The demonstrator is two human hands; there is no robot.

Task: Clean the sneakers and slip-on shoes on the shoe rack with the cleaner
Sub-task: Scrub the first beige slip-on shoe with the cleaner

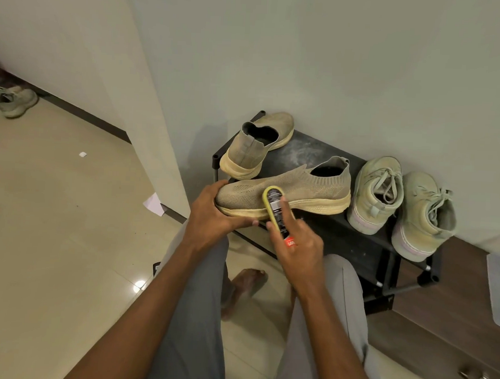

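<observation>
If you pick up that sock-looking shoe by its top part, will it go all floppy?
Probably the top would. The slip-on shoe has a thin knit upper and stretchy collar, which likely sag. Its thick foam-looking sole should stay fairly stiff. It seems light: the left hand steadies it by the toe alone.

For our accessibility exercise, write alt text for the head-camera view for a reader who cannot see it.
A seated person's left hand holds a beige slip-on shoe while the right hand presses a cleaner against its side. Another slip-on and two laced sneakers sit on a black shoe rack.
</observation>
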